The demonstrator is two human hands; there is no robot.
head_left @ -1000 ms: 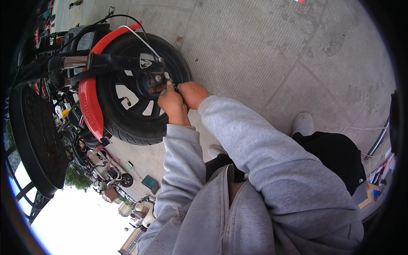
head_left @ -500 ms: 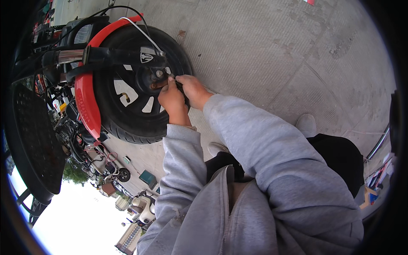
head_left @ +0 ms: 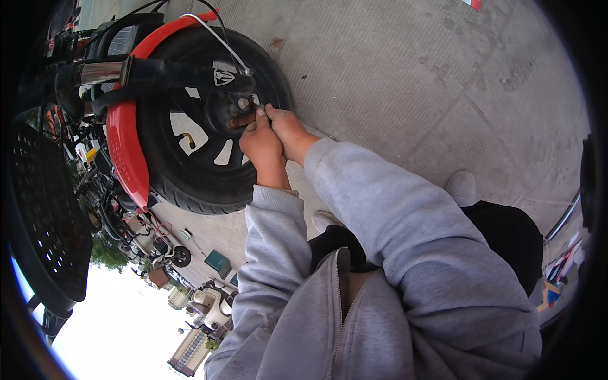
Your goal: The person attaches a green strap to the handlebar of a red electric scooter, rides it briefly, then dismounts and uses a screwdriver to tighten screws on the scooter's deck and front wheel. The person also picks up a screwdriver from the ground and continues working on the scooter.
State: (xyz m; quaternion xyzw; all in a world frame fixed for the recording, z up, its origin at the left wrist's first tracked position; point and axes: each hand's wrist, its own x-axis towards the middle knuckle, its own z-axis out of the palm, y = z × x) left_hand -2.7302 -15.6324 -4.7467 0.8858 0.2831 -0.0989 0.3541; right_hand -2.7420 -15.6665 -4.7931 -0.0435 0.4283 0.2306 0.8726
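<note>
Ridged grey paving [head_left: 392, 76] spreads behind a black wheel [head_left: 204, 147] with a red fender [head_left: 128, 149] along its left edge. Near the wheel's right edge, the left hand [head_left: 261, 144], fingers curled, sits just beside a rusty lever [head_left: 242, 121] at the hub [head_left: 218, 114]. Against it rests the right hand [head_left: 290, 132], both thumbs nearly meeting. Whatever lies between the fingertips is hidden; I cannot tell if they clamp anything.

Free room over the pavement [head_left: 399, 76] right of the wheel [head_left: 216, 114] — leftward, fork [head_left: 168, 77] and fender [head_left: 128, 152] obstruct.
</note>
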